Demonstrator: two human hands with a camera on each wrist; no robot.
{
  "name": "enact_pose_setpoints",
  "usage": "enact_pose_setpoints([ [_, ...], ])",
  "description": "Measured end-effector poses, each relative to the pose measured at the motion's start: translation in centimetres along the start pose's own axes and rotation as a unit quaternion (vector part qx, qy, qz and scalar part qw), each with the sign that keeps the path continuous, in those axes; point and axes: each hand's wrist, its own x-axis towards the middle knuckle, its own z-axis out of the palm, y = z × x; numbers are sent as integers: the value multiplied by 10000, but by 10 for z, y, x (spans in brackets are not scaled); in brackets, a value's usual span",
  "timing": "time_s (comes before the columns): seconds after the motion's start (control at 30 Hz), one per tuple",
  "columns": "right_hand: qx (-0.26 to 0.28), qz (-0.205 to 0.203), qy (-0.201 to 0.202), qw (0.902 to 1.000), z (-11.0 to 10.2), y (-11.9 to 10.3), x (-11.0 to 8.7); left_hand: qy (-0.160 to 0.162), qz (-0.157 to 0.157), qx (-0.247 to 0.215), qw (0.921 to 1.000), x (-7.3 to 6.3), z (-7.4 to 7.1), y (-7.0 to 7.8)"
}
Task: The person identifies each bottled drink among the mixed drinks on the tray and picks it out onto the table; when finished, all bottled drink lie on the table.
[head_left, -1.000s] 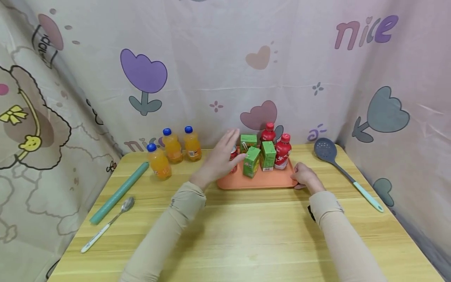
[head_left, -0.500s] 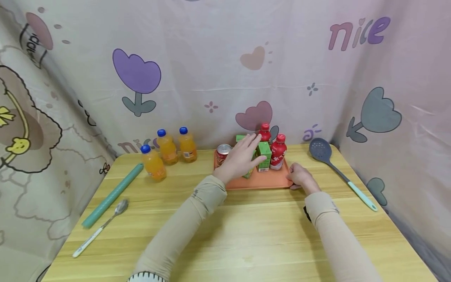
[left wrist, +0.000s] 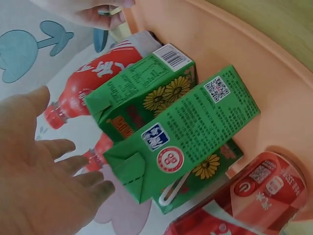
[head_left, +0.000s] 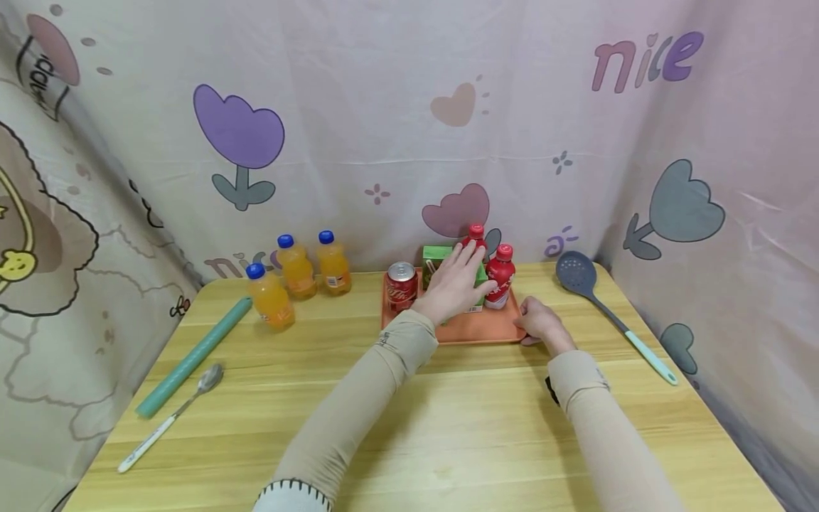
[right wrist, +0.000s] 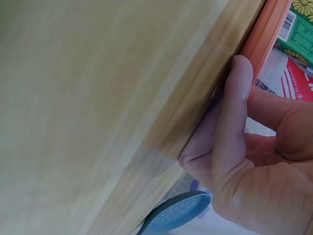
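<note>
Seemingly steadying the orange tray, just past twelve o'clock.
My right hand pinches its four-o'clock corner; my left hand, fingers spread, hovers free by the green drink cartons; next probably calls for not toppling them.

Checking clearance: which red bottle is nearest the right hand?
The front red bottle; the rear red bottle stands farther back and left, partly behind the left hand.

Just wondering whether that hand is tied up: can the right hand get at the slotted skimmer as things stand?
Probably yes, if it lets go: the right hand holds the edge of the orange tray, but the skimmer lies near its right side with nothing between them.
</note>
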Motion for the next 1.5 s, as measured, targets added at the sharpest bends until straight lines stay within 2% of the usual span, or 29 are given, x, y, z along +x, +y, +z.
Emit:
enact_pose_setpoints([
  [0.17, -52, -20, 19, 10000, 1, -2, -2, 90, -113, 249, 9996, 12, 9, 1],
  [0.4, -119, -98, 14, 9999, -1, -4, -6, 146, -54, 127, 9998, 23, 24, 9],
  [0.57, -101, -65, 38, 9999, -1, -1, -3, 420, -152, 211, 9988, 28, 31, 15],
  [0.73, -79, -57, 24, 9999, 1, 1, 1, 779, -344, 557, 9948, 31, 37, 18],
  [0.87, -141, -35, 45, 9999, 1, 1, 2, 871, -492, 649, 9929, 33, 41, 20],
  [1.03, -185, -43, 67, 9998, -1, -1, -1, 933, -537, 571, 9925, 36, 43, 21],
  [1.23, -232, -3, 73, 9997, 0, -5, -7, 1037, -511, 265, 9929, 35, 41, 22],
  [1.33, -222, -13, 121, 9997, 1, -4, -8, 1080, -391, 34, 9934, 33, 41, 23],
  [1.5, -225, -40, 168, 9996, 2, -1, -4, 1121, -13, -318, 9932, 30, 41, 20],
])
